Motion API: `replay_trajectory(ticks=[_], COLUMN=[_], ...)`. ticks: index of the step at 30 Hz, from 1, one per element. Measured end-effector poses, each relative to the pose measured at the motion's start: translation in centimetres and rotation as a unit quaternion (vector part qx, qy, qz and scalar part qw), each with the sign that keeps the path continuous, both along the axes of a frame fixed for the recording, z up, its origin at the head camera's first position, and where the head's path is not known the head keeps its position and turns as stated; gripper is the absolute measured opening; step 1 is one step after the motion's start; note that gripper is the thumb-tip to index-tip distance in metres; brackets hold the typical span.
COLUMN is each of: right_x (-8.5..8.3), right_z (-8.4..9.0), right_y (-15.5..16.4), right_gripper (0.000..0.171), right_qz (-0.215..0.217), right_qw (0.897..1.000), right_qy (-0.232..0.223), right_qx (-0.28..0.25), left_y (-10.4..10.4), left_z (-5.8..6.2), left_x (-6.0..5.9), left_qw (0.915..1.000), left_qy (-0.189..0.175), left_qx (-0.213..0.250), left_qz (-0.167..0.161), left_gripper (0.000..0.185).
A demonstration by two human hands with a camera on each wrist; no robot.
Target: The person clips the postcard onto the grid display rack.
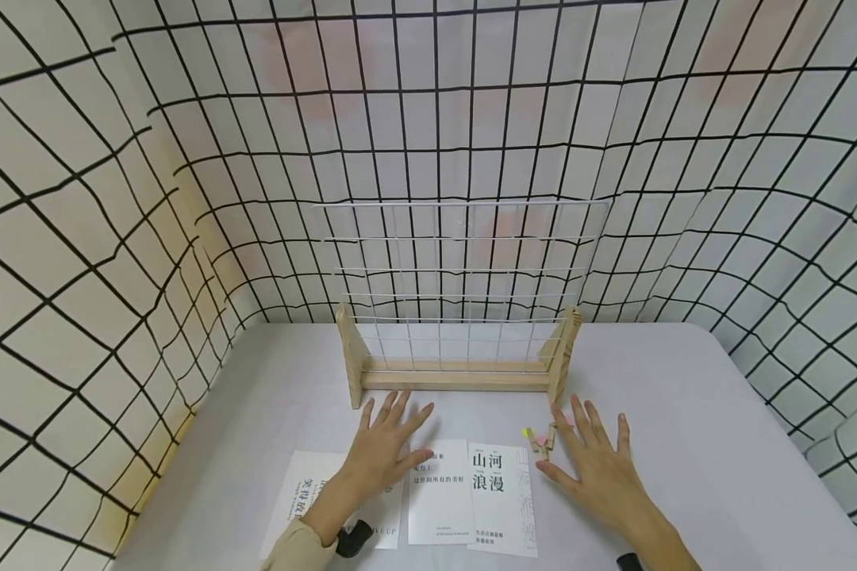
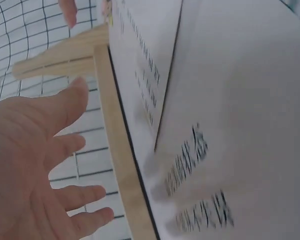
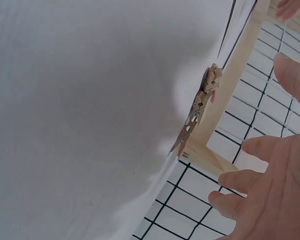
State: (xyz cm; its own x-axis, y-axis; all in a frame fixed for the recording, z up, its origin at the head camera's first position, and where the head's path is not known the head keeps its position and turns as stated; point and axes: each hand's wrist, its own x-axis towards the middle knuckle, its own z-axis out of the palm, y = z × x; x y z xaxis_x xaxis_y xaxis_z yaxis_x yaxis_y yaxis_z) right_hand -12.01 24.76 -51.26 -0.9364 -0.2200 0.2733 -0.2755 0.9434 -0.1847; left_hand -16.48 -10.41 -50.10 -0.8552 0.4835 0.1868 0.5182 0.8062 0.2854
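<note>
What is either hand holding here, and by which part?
Nothing is held. The left hand lies flat with spread fingers over the cards; the right hand is spread open beside the clothespins, with no grip on them.

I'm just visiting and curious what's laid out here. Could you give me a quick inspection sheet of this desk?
Surface: pale grey table.
Job's things: white wire grid upright in a wooden stand; three printed cards; small wooden clothespins.
Clutter: nothing seen.
Hands: left hand flat, fingers spread, over the cards; right hand flat, fingers spread, beside the clothespins.
Cables: nothing seen.
Surroundings: white cloth with black grid lines on three sides.
</note>
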Motion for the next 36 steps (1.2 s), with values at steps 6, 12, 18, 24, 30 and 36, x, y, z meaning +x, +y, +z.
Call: replay_trajectory(ticks=[6, 12, 18, 24, 30, 36], right_x=[0.1, 0.3, 0.5, 0.7, 0.6, 0.5], right_z=[-0.1, 0.0, 0.0, 0.0, 0.1, 0.2], right_y=[-0.3, -0.6, -0.8, -0.9, -1.1, -1.2], right_gripper=[0.087, 0.086, 0.085, 0.084, 0.083, 0.083], right_qz=[0.006, 0.007, 0.0, -0.001, 0.008, 0.009], right_qw=[1.0, 1.0, 1.0, 0.999, 0.999, 0.999], right_qy=[-0.005, -0.012, -0.027, -0.037, -0.039, -0.045], right_qx=[-0.013, -0.014, -0.01, -0.01, -0.015, -0.012], left_y=[2.3, 4.5, 5.7, 6.5, 7.0, 7.3], left_z=[-0.5, -0.7, -1.0, -1.4, -1.3, -1.2], left_x=[-0.6, -1.1, -2.0, -2.6, -2.7, -2.8], left_qw=[0.9989, 0.9957, 0.994, 0.9939, 0.9956, 0.9958], left_qy=[-0.01, -0.044, -0.063, -0.04, -0.033, -0.058], left_qx=[-0.004, 0.006, -0.007, -0.028, -0.022, 0.029], left_qz=[-0.045, -0.081, -0.089, -0.099, -0.085, -0.064], left_gripper=[0.065, 0.064, 0.061, 0.055, 0.049, 0.043])
